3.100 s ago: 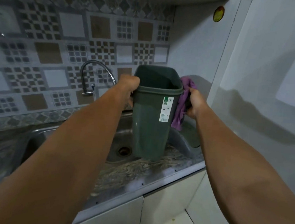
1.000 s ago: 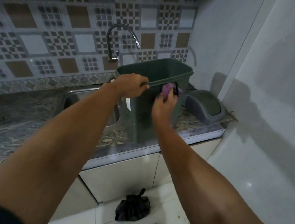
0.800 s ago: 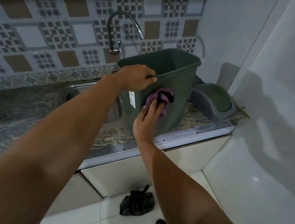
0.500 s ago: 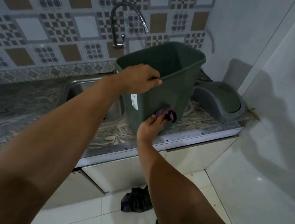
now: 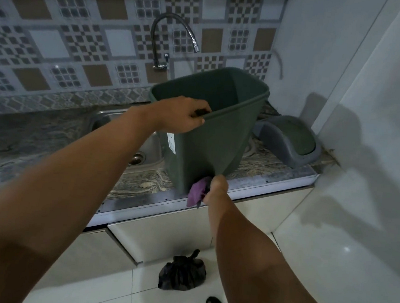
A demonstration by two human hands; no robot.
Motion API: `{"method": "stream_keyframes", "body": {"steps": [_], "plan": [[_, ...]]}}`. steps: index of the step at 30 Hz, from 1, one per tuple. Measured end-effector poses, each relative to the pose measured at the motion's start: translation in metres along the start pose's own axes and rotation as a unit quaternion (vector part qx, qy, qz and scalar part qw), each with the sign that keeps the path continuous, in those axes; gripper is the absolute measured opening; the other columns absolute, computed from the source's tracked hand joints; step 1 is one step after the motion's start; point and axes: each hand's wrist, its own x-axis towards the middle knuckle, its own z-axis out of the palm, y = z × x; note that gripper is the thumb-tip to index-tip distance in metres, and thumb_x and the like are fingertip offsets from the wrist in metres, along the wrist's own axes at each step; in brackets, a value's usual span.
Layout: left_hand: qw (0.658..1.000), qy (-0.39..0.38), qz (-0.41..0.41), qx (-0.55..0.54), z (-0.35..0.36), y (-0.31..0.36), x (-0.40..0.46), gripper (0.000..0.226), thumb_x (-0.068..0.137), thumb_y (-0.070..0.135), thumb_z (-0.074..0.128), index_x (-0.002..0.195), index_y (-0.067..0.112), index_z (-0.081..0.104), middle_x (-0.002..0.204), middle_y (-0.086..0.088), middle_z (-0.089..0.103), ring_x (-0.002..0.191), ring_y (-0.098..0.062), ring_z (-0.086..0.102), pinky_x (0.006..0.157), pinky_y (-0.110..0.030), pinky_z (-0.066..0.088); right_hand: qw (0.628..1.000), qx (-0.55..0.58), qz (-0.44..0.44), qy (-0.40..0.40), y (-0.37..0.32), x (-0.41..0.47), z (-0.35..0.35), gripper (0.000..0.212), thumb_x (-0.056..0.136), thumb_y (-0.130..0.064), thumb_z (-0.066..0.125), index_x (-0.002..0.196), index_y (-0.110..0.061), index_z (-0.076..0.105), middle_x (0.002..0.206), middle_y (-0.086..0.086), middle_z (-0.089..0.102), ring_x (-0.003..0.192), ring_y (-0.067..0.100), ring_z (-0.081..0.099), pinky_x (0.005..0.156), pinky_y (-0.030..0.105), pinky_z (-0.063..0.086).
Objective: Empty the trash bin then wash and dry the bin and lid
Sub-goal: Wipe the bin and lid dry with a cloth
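Observation:
The dark green trash bin [image 5: 216, 138] stands tilted on the stone counter beside the sink, its open mouth facing up and back. My left hand [image 5: 181, 117] grips its near rim, fingers curled over the edge. My right hand [image 5: 216, 187] holds a bunched purple cloth [image 5: 196, 193] against the bin's lower front corner, close to the counter edge. The grey and green lid [image 5: 289, 140] lies on the counter to the right of the bin, near the wall.
A steel sink [image 5: 143, 146] with a curved faucet [image 5: 172, 40] sits left of the bin. A tied black trash bag [image 5: 182, 274] lies on the white floor tiles below the cabinets. A white wall [image 5: 366, 117] closes the right side.
My right hand has wiped the purple cloth down the bin's front side, from near the rim to the bottom corner. My left hand keeps its grip on the rim.

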Motion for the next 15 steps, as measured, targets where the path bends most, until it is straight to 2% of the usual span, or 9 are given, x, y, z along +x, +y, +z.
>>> {"method": "stream_keyframes", "body": {"steps": [2,3,5,7,9,11,12,13,15], "plan": [[0.997,0.016,-0.021,0.066,0.006,0.012,-0.003,0.026,0.097,0.043,0.05,0.117,0.029,0.057,0.096,0.005,0.063,0.091,-0.021,0.063,0.081,-0.037,0.047,1.0,0.022,-0.019,0.007,-0.009,-0.015,0.001,0.039,0.111,-0.032,0.038,0.12,-0.001,0.059,0.096,0.014,0.06,0.109,0.035,0.063,0.105,0.044,0.051],[0.992,0.042,-0.033,0.11,0.011,0.018,-0.003,0.03,0.098,0.049,0.047,0.117,0.027,0.055,0.095,0.003,0.061,0.09,-0.023,0.061,0.08,-0.038,0.046,0.999,0.04,-0.021,-0.003,-0.013,-0.025,0.002,0.039,0.111,-0.04,0.04,0.105,-0.007,0.06,0.091,0.009,0.061,0.097,0.031,0.065,0.091,0.042,0.054],[0.98,0.101,-0.051,0.166,0.022,0.029,-0.005,0.037,0.102,0.055,0.04,0.116,0.024,0.053,0.095,-0.002,0.062,0.086,-0.026,0.06,0.076,-0.039,0.044,0.995,0.075,-0.06,-0.026,-0.022,-0.043,0.003,0.046,0.106,-0.055,0.045,0.083,-0.017,0.06,0.068,-0.002,0.062,0.063,0.021,0.061,0.064,0.031,0.043],[0.973,0.139,-0.058,0.174,0.029,0.034,-0.006,0.034,0.106,0.05,0.036,0.113,0.022,0.053,0.098,-0.007,0.067,0.087,-0.031,0.064,0.074,-0.04,0.044,0.977,0.035,-0.21,-0.008,-0.026,-0.054,0.005,0.052,0.107,-0.051,0.043,0.077,-0.014,0.065,0.059,0.003,0.063,0.051,0.019,0.06,0.061,0.03,0.046],[0.972,0.159,-0.057,0.166,0.03,0.035,-0.01,0.032,0.107,0.047,0.036,0.112,0.021,0.055,0.102,-0.011,0.068,0.092,-0.036,0.066,0.076,-0.043,0.045,0.927,-0.037,-0.371,0.043,-0.028,-0.057,0.008,0.051,0.105,-0.046,0.04,0.097,-0.008,0.073,0.085,0.013,0.072,0.078,0.024,0.07,0.083,0.042,0.057],[0.971,0.172,-0.049,0.158,0.03,0.033,-0.014,0.032,0.107,0.045,0.035,0.111,0.021,0.057,0.104,-0.012,0.069,0.094,-0.038,0.066,0.08,-0.044,0.047,0.888,-0.077,-0.449,0.066,-0.032,-0.068,0.013,0.054,0.1,-0.048,0.039,0.118,-0.007,0.07,0.112,0.014,0.069,0.104,0.028,0.067,0.099,0.05,0.053],[0.971,0.175,-0.042,0.156,0.031,0.033,-0.016,0.032,0.107,0.044,0.035,0.11,0.021,0.057,0.103,-0.012,0.069,0.093,-0.038,0.067,0.081,-0.045,0.048,0.878,-0.092,-0.466,0.061,-0.032,-0.072,0.015,0.054,0.102,-0.047,0.039,0.126,-0.007,0.067,0.121,0.014,0.065,0.111,0.029,0.064,0.104,0.048,0.05],[0.971,0.179,-0.033,0.156,0.032,0.031,-0.017,0.032,0.107,0.043,0.034,0.109,0.021,0.057,0.101,-0.012,0.069,0.091,-0.038,0.067,0.081,-0.045,0.05,0.874,-0.106,-0.471,0.049,-0.031,-0.077,0.016,0.05,0.106,-0.042,0.041,0.135,-0.007,0.062,0.131,0.015,0.06,0.12,0.03,0.059,0.11,0.04,0.045],[0.97,0.181,-0.019,0.158,0.033,0.026,-0.017,0.033,0.107,0.044,0.033,0.108,0.021,0.057,0.097,-0.01,0.069,0.087,-0.036,0.067,0.079,-0.045,0.052,0.866,-0.129,-0.482,0.034,-0.025,-0.077,0.021,0.047,0.111,-0.032,0.042,0.152,-0.009,0.05,0.153,0.016,0.045,0.138,0.029,0.046,0.11,0.018,0.027]]}}
